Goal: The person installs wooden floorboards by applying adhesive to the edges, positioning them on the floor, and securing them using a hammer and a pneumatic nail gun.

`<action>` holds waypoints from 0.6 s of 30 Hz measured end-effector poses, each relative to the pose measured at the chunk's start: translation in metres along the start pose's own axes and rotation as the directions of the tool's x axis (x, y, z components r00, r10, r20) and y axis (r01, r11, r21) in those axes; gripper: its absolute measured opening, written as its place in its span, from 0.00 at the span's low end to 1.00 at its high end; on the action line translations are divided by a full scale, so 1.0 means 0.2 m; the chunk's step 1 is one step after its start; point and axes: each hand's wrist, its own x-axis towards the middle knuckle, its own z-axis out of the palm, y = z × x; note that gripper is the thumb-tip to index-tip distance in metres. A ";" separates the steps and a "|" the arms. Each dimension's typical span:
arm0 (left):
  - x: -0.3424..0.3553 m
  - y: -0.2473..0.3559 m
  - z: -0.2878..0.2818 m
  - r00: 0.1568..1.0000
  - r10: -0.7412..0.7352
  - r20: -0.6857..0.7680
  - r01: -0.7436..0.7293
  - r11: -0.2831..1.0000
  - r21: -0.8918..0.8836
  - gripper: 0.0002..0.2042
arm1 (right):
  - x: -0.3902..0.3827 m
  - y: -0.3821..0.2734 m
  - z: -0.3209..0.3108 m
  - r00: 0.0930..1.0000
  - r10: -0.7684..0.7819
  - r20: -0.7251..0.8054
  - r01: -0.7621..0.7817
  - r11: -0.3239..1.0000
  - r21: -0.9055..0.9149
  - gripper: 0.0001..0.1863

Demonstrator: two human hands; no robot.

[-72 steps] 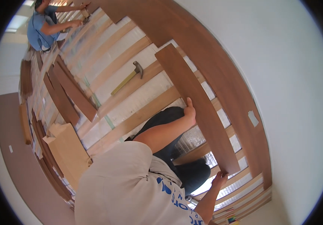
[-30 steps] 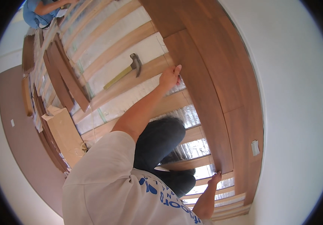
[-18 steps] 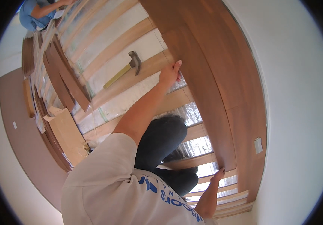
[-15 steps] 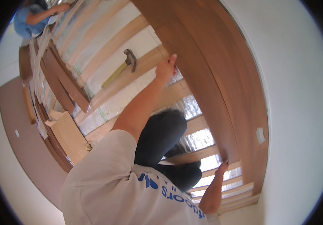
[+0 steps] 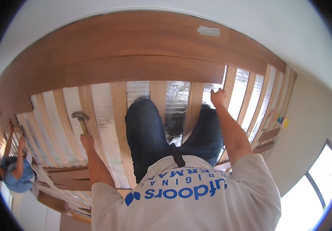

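My left hand point(image 5: 87, 141) is closed round the lower handle of a claw hammer point(image 5: 82, 120). The hammer's metal head points away from me, over the pale joists. My right hand point(image 5: 218, 97) is near the right end of a brown floorboard point(image 5: 150, 69), just short of its near edge. Its fingers are curled, and whatever they hold, if anything, is too small to make out. Beyond this board lies another brown floorboard point(image 5: 135, 34), running along the white wall, with a piece of pale tape point(image 5: 208, 30) on it.
Wooden joists point(image 5: 158, 96) with silvery sheeting point(image 5: 177, 92) between them lie around my knees. Loose brown boards point(image 5: 67, 175) are behind my left arm. Another person in blue point(image 5: 17, 173) crouches at the far left, hands at the boards. A bright window point(image 5: 308, 192) is at right.
My view has turned so the boards now run across ahead of me. My left hand has left the board edge and taken hold of the hammer. My right hand is off the board's end.
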 end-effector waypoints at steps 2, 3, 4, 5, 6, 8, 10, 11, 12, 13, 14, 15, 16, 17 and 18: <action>0.05 0.00 0.00 0.997 -0.040 0.071 0.037 0.998 0.048 0.27 | -0.23 0.02 0.13 0.991 -0.134 0.011 0.130 0.976 0.175 0.32; 0.06 -0.04 -0.03 0.994 0.047 0.102 -0.055 0.995 0.079 0.26 | -0.36 -0.02 0.17 0.975 -0.215 0.059 0.189 0.939 0.288 0.33; 0.07 -0.06 -0.08 0.983 0.129 0.133 -0.144 0.983 0.112 0.25 | -0.49 -0.05 0.22 0.948 -0.313 0.055 0.282 0.909 0.307 0.32; 0.00 -0.01 -0.09 0.968 0.181 0.172 -0.194 0.979 0.057 0.24 | -0.60 -0.05 0.23 0.920 -0.386 0.070 0.338 0.871 0.355 0.31; -0.06 0.04 -0.14 0.969 0.175 0.173 -0.158 0.982 -0.105 0.21 | -0.69 -0.06 0.24 0.883 -0.459 0.095 0.397 0.840 0.369 0.29; -0.18 0.05 -0.25 0.986 0.170 -0.007 -0.168 0.966 -0.195 0.19 | -0.90 -0.21 0.16 0.876 -0.464 0.129 0.274 0.700 0.660 0.27; -0.37 0.07 -0.35 0.975 0.222 -0.026 -0.222 0.949 -0.224 0.18 | -1.05 -0.39 -0.04 0.780 -0.571 0.256 0.181 0.597 0.781 0.26; -0.49 0.15 -0.40 0.959 0.284 -0.022 -0.280 0.924 -0.261 0.17 | -1.11 -0.47 -0.17 0.677 -0.659 0.326 0.175 0.575 0.799 0.26; -0.62 0.31 -0.46 0.953 0.302 -0.031 -0.299 0.918 -0.259 0.17 | -1.15 -0.54 -0.25 0.566 -0.731 0.380 0.170 0.555 0.814 0.25; -0.79 0.52 -0.54 0.911 0.411 -0.016 -0.384 0.836 -0.391 0.17 | -1.19 -0.59 -0.24 0.521 -0.804 0.286 0.197 0.439 0.877 0.27; -0.98 0.69 -0.59 0.864 0.504 -0.009 -0.437 0.740 -0.511 0.17 | -1.26 -0.64 -0.24 0.464 -0.865 0.193 0.210 0.318 0.925 0.29; -1.11 0.83 -0.59 0.819 0.573 0.025 -0.469 0.694 -0.547 0.16 | -1.34 -0.72 -0.31 0.460 -0.882 0.100 0.161 0.194 0.968 0.28; -1.22 0.98 -0.57 0.772 0.634 0.046 -0.491 0.641 -0.590 0.15 | -1.39 -0.79 -0.42 0.452 -0.892 0.003 0.120 0.065 0.991 0.27; -1.39 1.17 -0.54 0.668 0.738 0.093 -0.488 0.530 -0.694 0.15 | -1.39 -0.81 -0.47 0.448 -0.894 0.003 0.120 0.064 0.991 0.27; -1.53 1.35 -0.53 0.540 0.833 0.120 -0.459 0.411 -0.788 0.15 | -1.37 -0.82 -0.52 0.522 -0.853 -0.017 -0.104 -0.083 0.991 0.25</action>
